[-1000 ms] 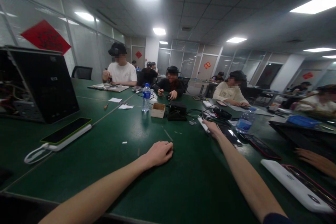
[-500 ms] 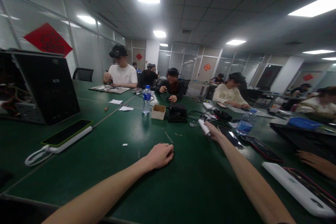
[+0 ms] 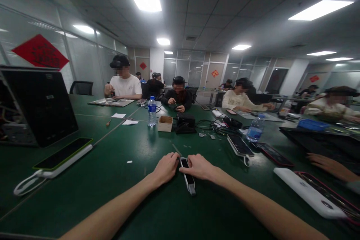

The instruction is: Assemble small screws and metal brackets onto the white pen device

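Observation:
A slim white device with a dark face lies on the green table between my hands, its long axis pointing toward me. My right hand rests on its far end, fingers curled over it. My left hand sits palm down just left of the device, fingertips touching its upper edge, fingers loosely bent.
A phone on a white power bank and a black computer case stand at left. A water bottle, a small box, cables, phones and another white power bank lie ahead and right. Several people sit around the table; another person's hand rests at right.
My right hand has drawn back from the far middle of the table, bringing the white device in front of me beside my left hand. The camera has tilted slightly.

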`<state>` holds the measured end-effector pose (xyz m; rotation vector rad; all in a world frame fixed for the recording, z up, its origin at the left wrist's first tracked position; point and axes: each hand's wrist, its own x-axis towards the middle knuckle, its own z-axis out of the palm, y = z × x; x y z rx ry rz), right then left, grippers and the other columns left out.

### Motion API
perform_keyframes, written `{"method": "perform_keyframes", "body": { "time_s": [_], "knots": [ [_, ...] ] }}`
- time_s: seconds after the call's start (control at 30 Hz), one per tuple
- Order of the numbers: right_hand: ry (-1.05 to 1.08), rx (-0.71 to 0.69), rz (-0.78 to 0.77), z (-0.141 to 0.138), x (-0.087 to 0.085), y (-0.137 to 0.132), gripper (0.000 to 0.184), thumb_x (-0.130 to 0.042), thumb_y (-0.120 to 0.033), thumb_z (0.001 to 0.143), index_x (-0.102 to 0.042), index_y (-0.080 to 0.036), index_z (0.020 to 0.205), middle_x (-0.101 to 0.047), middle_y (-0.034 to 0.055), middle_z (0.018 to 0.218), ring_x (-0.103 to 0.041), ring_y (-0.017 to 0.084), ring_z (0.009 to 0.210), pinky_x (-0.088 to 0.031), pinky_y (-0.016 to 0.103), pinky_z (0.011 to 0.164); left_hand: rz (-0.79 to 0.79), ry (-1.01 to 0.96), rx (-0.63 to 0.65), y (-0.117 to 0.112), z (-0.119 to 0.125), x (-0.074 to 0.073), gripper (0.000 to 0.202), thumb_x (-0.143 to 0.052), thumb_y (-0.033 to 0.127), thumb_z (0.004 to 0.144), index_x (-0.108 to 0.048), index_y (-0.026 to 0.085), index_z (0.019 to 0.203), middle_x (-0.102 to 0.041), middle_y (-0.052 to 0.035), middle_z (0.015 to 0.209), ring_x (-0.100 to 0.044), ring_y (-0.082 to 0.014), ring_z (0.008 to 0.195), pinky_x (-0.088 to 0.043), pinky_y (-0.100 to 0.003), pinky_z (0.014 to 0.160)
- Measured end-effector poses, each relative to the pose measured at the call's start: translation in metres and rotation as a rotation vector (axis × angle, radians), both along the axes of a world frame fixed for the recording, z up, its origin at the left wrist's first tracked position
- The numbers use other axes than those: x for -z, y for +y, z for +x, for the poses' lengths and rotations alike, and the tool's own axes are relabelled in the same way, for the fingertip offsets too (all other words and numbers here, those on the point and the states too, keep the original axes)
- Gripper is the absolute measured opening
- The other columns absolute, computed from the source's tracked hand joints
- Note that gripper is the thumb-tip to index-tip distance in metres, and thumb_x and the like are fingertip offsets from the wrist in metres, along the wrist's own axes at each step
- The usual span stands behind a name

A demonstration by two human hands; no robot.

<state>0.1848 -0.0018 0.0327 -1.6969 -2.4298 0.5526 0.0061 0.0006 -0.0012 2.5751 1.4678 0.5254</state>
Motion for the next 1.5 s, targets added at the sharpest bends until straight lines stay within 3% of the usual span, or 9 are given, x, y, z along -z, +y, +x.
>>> {"method": "perform_keyframes", "body": {
  "time_s": [0.07, 0.13, 0.27, 0.4, 0.5, 0.6, 0.87, 1.27, 1.5],
  "knots": [
    [0.049, 0.021, 0.017, 0.009, 0.005, 0.016, 0.048, -0.050, -0.063, 0.080, -0.062, -0.017, 0.077, -0.066, 0.0052, 0.076, -0.060, 0.016, 0.067, -0.040, 0.024, 0.057, -0.013, 0.005, -0.007, 0.001, 0.000, 0.000, 0.023, -0.030, 0.021, 0.094, -0.051, 0.019, 0.105, -0.060, -0.0071, 0.101, -0.057, -0.0193, 0.091, -0.044, -0.030, 0.078],
    [0.115, 0.134, 0.153, 0.030, 0.012, 0.045, 0.049, -0.044, -0.062, 0.084, -0.062, -0.017, 0.080, -0.066, 0.0079, 0.081, -0.060, 0.019, 0.076, -0.043, 0.027, 0.068, -0.032, 0.004, -0.009, 0.001, 0.000, 0.000, 0.023, -0.031, 0.021, 0.095, -0.050, 0.019, 0.106, -0.059, -0.0067, 0.102, -0.057, -0.0187, 0.092, -0.044, -0.030, 0.079],
    [0.149, 0.423, 0.380, 0.093, 0.035, 0.118, 0.048, -0.053, -0.055, 0.082, -0.059, -0.014, 0.107, -0.056, 0.0193, 0.118, -0.049, 0.031, 0.115, -0.035, 0.040, 0.097, -0.060, -0.008, -0.011, 0.002, 0.000, -0.001, 0.024, -0.031, 0.022, 0.094, -0.051, 0.019, 0.108, -0.058, -0.0069, 0.105, -0.057, -0.0185, 0.094, -0.045, -0.030, 0.080],
    [0.022, 0.547, 0.293, 0.141, 0.061, 0.174, 0.074, -0.047, -0.060, 0.083, -0.042, -0.006, 0.133, -0.033, 0.0248, 0.142, -0.027, 0.035, 0.134, -0.020, 0.047, 0.108, -0.098, -0.033, -0.016, 0.002, -0.001, 0.000, 0.025, -0.032, 0.023, 0.094, -0.051, 0.021, 0.110, -0.058, -0.0063, 0.108, -0.057, -0.0183, 0.094, -0.045, -0.030, 0.080],
    [0.005, 0.563, 0.204, 0.152, 0.075, 0.200, 0.082, -0.041, -0.064, 0.083, -0.038, -0.001, 0.136, -0.033, 0.0274, 0.143, -0.027, 0.034, 0.135, -0.019, 0.045, 0.109, -0.122, -0.040, -0.023, 0.002, -0.001, 0.000, 0.024, -0.033, 0.024, 0.094, -0.051, 0.022, 0.109, -0.058, -0.0056, 0.108, -0.057, -0.0180, 0.093, -0.046, -0.030, 0.079],
    [0.003, 0.546, 0.223, 0.148, 0.081, 0.218, 0.081, -0.043, -0.063, 0.083, -0.040, 0.000, 0.135, -0.036, 0.0272, 0.141, -0.031, 0.034, 0.134, -0.021, 0.043, 0.109, -0.105, -0.014, -0.021, 0.002, 0.000, -0.001, 0.024, -0.032, 0.022, 0.094, -0.051, 0.022, 0.108, -0.058, -0.0059, 0.107, -0.056, -0.0184, 0.092, -0.045, -0.031, 0.081],
    [0.018, 0.494, 0.234, 0.138, 0.084, 0.236, 0.080, -0.038, -0.061, 0.086, -0.038, 0.001, 0.137, -0.036, 0.0260, 0.142, -0.033, 0.033, 0.133, -0.023, 0.041, 0.108, -0.139, 0.012, -0.013, 0.001, 0.003, -0.007, 0.026, -0.030, 0.022, 0.094, -0.051, 0.021, 0.109, -0.058, -0.0063, 0.108, -0.056, -0.0186, 0.092, -0.044, -0.032, 0.080],
    [0.085, 0.351, 0.210, 0.129, 0.080, 0.234, 0.062, -0.034, -0.052, 0.093, -0.040, -0.012, 0.140, -0.034, 0.0127, 0.148, -0.028, 0.024, 0.137, -0.018, 0.034, 0.111, -0.158, 0.020, -0.018, 0.000, 0.004, -0.010, 0.027, -0.030, 0.024, 0.095, -0.050, 0.021, 0.111, -0.058, -0.0069, 0.107, -0.056, -0.0185, 0.092, -0.044, -0.031, 0.080],
    [-0.013, 0.289, 0.198, 0.109, 0.071, 0.230, 0.070, -0.036, -0.057, 0.090, -0.042, -0.008, 0.139, -0.034, 0.0166, 0.147, -0.028, 0.027, 0.137, -0.020, 0.036, 0.111, -0.135, 0.020, -0.006, 0.000, 0.003, -0.009, 0.025, -0.031, 0.024, 0.095, -0.050, 0.023, 0.112, -0.058, -0.0057, 0.108, -0.056, -0.0185, 0.093, -0.044, -0.032, 0.081]
  ]
}}
